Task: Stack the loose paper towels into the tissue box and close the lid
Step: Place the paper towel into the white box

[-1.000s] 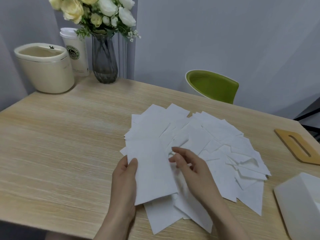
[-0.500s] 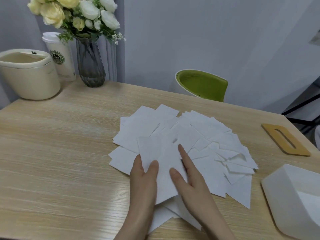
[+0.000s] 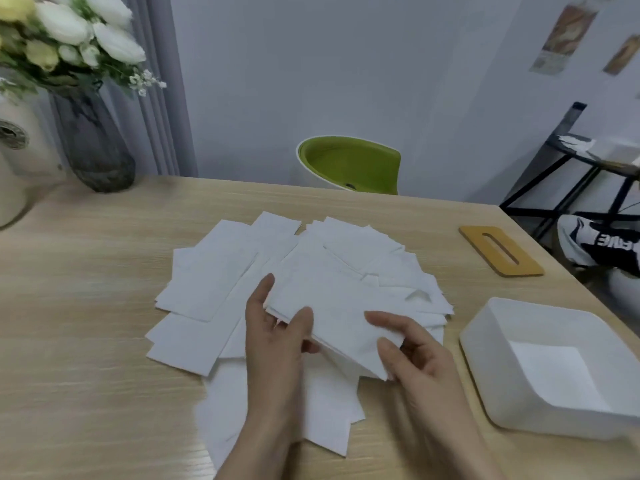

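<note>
Several loose white paper towels (image 3: 214, 275) lie fanned over the middle of the wooden table (image 3: 76, 306). Both hands hold a small stack of towels (image 3: 332, 306) lifted slightly above the pile. My left hand (image 3: 277, 341) grips its left edge, thumb on top. My right hand (image 3: 412, 355) pinches its lower right corner. The open white tissue box (image 3: 491, 358) stands at the right with paper on its floor. Its wooden lid (image 3: 502, 252), with a slot, lies flat further back on the right.
A dark glass vase of flowers (image 3: 91, 143) and a cream container (image 3: 14, 174) stand at the back left. A green chair (image 3: 349, 166) is behind the table. A black frame (image 3: 568, 161) and a shoe (image 3: 599, 244) are off the right edge.
The view has swung right. Both hands went from lying flat on a towel to holding a gathered stack, which now sits lifted and turned toward the right.
</note>
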`<state>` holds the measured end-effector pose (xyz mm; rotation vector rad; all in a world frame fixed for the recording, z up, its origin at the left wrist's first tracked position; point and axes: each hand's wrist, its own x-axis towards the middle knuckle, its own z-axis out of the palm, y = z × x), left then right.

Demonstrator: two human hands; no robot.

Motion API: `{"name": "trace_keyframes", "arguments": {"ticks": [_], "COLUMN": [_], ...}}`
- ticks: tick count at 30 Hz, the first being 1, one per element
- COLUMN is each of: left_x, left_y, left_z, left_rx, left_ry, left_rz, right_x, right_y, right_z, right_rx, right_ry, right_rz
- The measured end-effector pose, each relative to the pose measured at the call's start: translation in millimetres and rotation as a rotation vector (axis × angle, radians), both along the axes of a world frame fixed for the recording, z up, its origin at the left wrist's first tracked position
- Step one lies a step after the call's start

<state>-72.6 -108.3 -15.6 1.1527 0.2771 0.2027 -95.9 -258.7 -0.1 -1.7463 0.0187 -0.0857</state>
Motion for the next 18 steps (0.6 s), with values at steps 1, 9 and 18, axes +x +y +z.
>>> {"name": "trace_keyframes", "arguments": {"ticks": [1,9,18], "left_x": [1.5,9.1,16.3], "left_y": [0.8,-43.8,-147.2], "left_z": [1.1,19.5,33.6], "left_rx": [0.045,0.271,0.512], "left_ry": [0.005,-0.054,-0.169], "left_rz": [-0.031,-0.401,-0.583], "right_x": [1.3,-2.0,-29.7], "right_y": [-11.8,-98.2,-195.6], "right_z": [4.9,29.3,43.9], "right_rx": [-0.054,-0.209,-0.344], "right_ry": [-0.005,-0.038,-0.081], "right_rz": [0.001,-0.173,-0.476]}}
